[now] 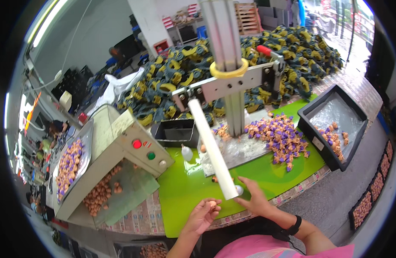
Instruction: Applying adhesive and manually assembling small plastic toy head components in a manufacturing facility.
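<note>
Tan in colour, a small piece [212, 204] is held between the fingertips of the left hand [201, 216], above the near edge of the green-covered tabletop [176, 193]; the right hand [259, 203] is spread wide, with thumb and fingers apart, beside the lower end of a white bar [213, 155]; toward the right edge, a heap of tan-and-purple pieces [275, 135] is spread, near a black tray [327, 155]; toward the left edge, a beige machine [125, 135] is placed.
</note>
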